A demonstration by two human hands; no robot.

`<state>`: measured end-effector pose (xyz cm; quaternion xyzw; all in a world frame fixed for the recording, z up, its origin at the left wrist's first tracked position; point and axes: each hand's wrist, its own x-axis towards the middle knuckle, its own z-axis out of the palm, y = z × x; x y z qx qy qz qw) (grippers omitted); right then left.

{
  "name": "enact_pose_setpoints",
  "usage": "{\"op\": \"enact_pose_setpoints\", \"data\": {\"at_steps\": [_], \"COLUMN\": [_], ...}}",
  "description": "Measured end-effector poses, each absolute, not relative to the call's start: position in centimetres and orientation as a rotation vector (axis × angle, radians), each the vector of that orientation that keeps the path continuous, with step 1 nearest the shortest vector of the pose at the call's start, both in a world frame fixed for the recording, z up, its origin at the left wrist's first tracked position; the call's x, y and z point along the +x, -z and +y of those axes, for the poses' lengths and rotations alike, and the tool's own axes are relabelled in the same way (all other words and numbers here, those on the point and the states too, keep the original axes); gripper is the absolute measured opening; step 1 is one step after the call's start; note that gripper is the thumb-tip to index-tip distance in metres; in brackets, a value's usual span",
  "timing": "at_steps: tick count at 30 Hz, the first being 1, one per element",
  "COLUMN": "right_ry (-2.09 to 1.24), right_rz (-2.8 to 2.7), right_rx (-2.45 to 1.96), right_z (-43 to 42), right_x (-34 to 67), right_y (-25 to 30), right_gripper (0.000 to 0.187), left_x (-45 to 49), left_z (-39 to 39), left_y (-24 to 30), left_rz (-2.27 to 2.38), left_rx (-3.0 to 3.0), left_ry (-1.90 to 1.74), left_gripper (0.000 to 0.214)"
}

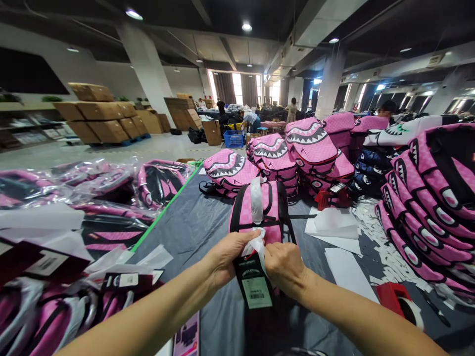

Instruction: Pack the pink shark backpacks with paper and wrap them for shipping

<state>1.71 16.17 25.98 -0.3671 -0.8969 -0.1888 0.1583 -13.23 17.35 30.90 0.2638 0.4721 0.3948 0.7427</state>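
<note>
A pink backpack with black straps lies on the table before me, strap side up. A thin white wrapping strip runs over its top, and its near end is bunched up between my hands. My left hand pinches this strip between thumb and fingers. Closed like a fist, my right hand grips the strip from the other side; its fingertips are hidden. Below the hands hangs a black hang tag with a barcode sticker, apparently on a red cord. Whether the left fingers also touch the tag, I cannot tell.
Pink shark-mouth backpacks stand behind, with more stacked at right. Plastic-bagged backpacks lie left beyond a green edge strip. White sheets, paper scraps and a red tape dispenser are at right. People work farther back.
</note>
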Motion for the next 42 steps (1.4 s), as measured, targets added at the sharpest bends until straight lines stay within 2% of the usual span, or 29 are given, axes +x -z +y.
{"op": "enact_pose_setpoints", "data": {"at_steps": [3, 5, 9, 12, 16, 23, 26, 35, 39, 42], "right_ry": [0.147, -0.221, -1.028, -1.413, -1.445, -1.768, -1.881, -2.093, -2.173, -2.219], "right_rz": [-2.686, -2.554, -1.882, -1.581, -1.557, -1.387, -1.285, -1.201, -1.186, -1.142], "right_rx": [-1.260, -1.291, -1.191, -1.112, -1.112, -1.147, -1.154, -0.855, -0.751, -0.742], "right_z": [14.9, 14.4, 15.3, 16.5, 16.8, 17.0, 17.6, 17.8, 17.8, 17.6], "right_x": [2.4, 3.6, 5.5, 5.6, 5.7, 5.0, 4.2, 4.2, 3.7, 3.8], "right_y": [-26.7, -27.5, -29.7, -31.0, -32.1, -33.8, -34.2, -32.5, -32.2, -31.9], "right_gripper": [0.014, 0.013, 0.037, 0.044, 0.045, 0.023, 0.020, 0.034, 0.035, 0.038], "left_x": [-13.5, -13.3, -12.6, -12.3, -12.2, -11.5, -11.5, -11.9, -11.6, -11.8], "left_z": [17.4, 17.3, 17.1, 16.9, 16.8, 16.6, 16.7, 16.9, 17.1, 17.7], "left_y": [-31.6, -32.0, -32.5, -32.7, -32.7, -32.7, -32.6, -32.7, -32.9, -32.8], "left_rz": [1.170, 1.198, 1.223, 1.254, 1.307, 1.352, 1.370, 1.403, 1.404, 1.296], "left_rx": [0.584, 0.617, 0.694, 0.745, 0.788, 0.817, 0.822, 0.690, 0.574, 0.472], "left_ry": [-0.867, -0.864, -0.876, -0.889, -0.920, -0.974, -0.991, -1.020, -0.991, -1.136], "left_gripper": [0.025, 0.025, 0.023, 0.023, 0.025, 0.028, 0.030, 0.033, 0.025, 0.016]}}
